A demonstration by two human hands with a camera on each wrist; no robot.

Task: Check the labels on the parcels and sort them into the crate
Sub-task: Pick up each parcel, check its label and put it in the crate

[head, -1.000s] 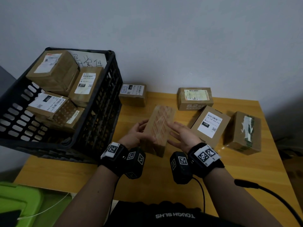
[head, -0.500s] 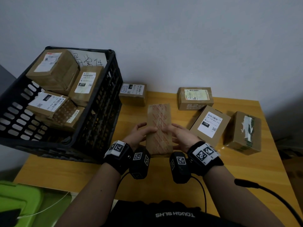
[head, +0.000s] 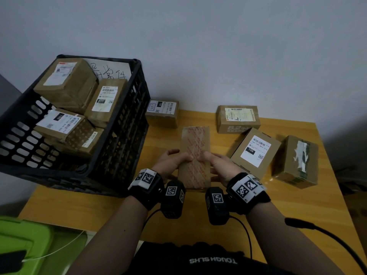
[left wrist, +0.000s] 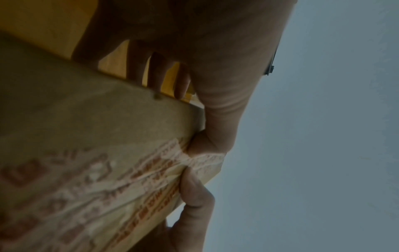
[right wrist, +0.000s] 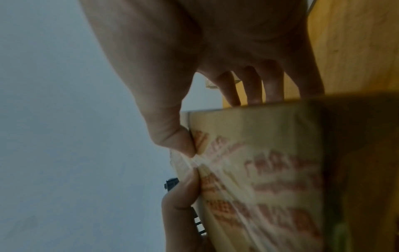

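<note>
I hold a long brown parcel [head: 195,155] sealed with red-printed tape just above the table, lengthwise away from me. My left hand [head: 175,161] grips its left side and my right hand [head: 215,163] its right side. Both thumbs press on the taped top face, and the fingers curl underneath. The wrist views show the parcel [left wrist: 97,162] [right wrist: 270,170] close up with the two thumbs nearly meeting on the tape. No label shows on the upturned face. The black crate [head: 127,108] stands tilted at the left and holds several labelled parcels.
More parcels lie on the wooden table [head: 297,211]: one by the crate [head: 162,113], one at the back [head: 238,118], one with a 15H label [head: 256,151], one taped at the right [head: 296,161]. A green bin [head: 25,241] sits lower left.
The parcel has turned from slanted to straight with the taped face up. Both hands have shifted so the thumbs lie on top near the middle.
</note>
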